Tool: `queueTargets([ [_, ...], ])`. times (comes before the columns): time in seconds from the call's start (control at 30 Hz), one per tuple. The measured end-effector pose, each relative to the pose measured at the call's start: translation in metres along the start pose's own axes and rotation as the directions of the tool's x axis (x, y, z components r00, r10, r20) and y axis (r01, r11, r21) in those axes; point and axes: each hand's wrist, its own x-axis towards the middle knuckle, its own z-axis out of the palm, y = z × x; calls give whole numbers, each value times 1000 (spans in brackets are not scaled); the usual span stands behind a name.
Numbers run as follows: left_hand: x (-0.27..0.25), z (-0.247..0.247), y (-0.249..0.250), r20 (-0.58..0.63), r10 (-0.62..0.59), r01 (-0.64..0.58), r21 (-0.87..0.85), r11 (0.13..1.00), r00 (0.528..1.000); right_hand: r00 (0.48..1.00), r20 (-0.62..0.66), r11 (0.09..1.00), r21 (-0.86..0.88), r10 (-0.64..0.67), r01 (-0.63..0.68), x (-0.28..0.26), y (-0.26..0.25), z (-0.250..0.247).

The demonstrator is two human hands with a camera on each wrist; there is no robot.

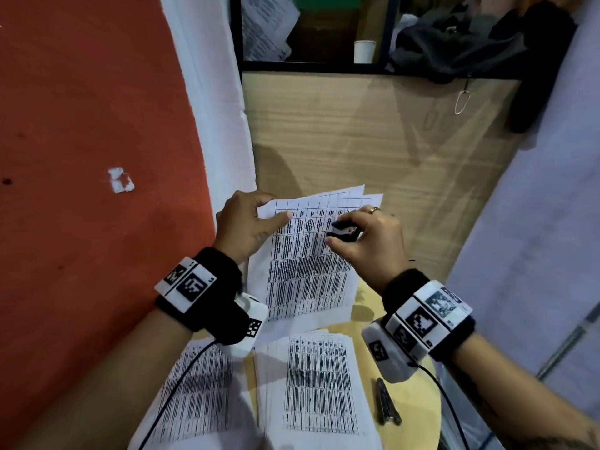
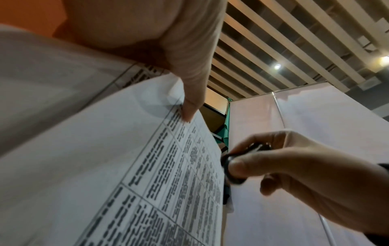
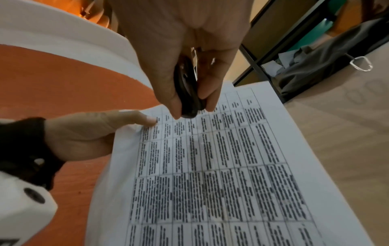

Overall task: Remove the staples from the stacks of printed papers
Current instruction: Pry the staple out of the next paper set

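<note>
I see the stapled sheets [image 1: 308, 254] lifted off the round yellow table [image 1: 418, 404], tilted up toward the wooden cabinet [image 1: 373, 131] behind it; they are white pages printed with a grid of boxes packed with dense black text, and the far edges of the pages fan slightly apart at the top. My left hand [image 1: 245, 224] has the upper left corner of those sheets, the thumb [image 2: 192, 103] laid flat on the printed face and the other fingers tucked behind the paper, so it pinches that corner. My right hand [image 1: 370, 240] hovers over the top edge of the same sheets, to the right of the left hand, and it squeezes a small black staple remover [image 3: 188, 93] between thumb and forefinger, the remaining fingers curled loosely beside them; a ring shows on one finger. From the right wrist view the tool's tip points down at the top row of the grid, close to the paper, but I cannot tell whether it touches the page, and I cannot make out any staple. Below the held sheets, nearer to me, two more stacks of printed papers lie flat on the table: one [image 1: 319, 381] straight below and another [image 1: 198, 394] to its left, partly under my left forearm. A dark pen [image 1: 386, 404] lies on the table just right of the nearer stack.
</note>
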Motion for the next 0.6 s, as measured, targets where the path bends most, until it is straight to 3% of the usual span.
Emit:
queueTargets([
  [0.17, 3, 0, -2, 63, -54, 53, 16, 998, 997, 968, 221, 990, -98, 117, -97, -24, 22, 17],
  [0.27, 5, 0, -4, 100, -82, 78, 37, 996, 992, 951, 270, 985, -118, 153, -126, -26, 28, 13],
  [0.47, 8, 0, -9, 210, -93, 98, -11, 995, 973, 968, 249, 999, 48, -22, 11, 4, 19, -13],
  [0.6, 9, 1, -8, 265, -98, 107, -19, 994, 959, 904, 427, 999, 39, -18, 2, 24, 20, -20],
])
